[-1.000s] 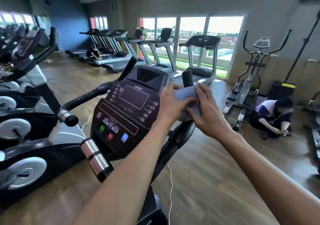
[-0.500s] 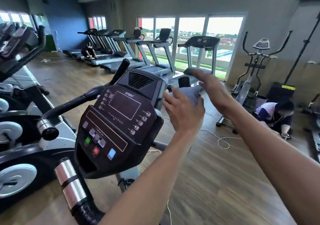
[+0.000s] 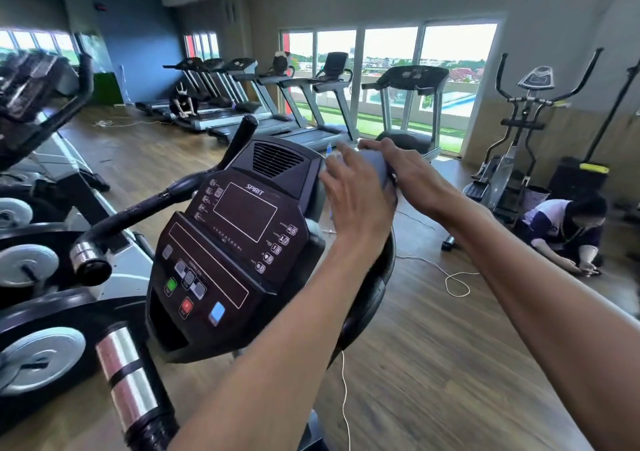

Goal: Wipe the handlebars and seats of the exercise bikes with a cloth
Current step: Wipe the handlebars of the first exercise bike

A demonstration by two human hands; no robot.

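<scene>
Both hands grip the grey cloth (image 3: pixel 379 170) (wrapped over a handlebar tip): left hand (image 3: pixel 356 197) nearer, right hand (image 3: pixel 412 176) just beyond.

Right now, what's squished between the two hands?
In the head view, a grey-blue cloth sits between the left hand and the right hand, just right of the bike's console. The handlebar under it is hidden.

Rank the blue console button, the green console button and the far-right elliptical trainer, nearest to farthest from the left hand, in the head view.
From the left hand:
1. Blue console button, below and left, on the console's lower edge.
2. Green console button, further left on the console.
3. Elliptical trainer, across the room by the right wall.
</scene>
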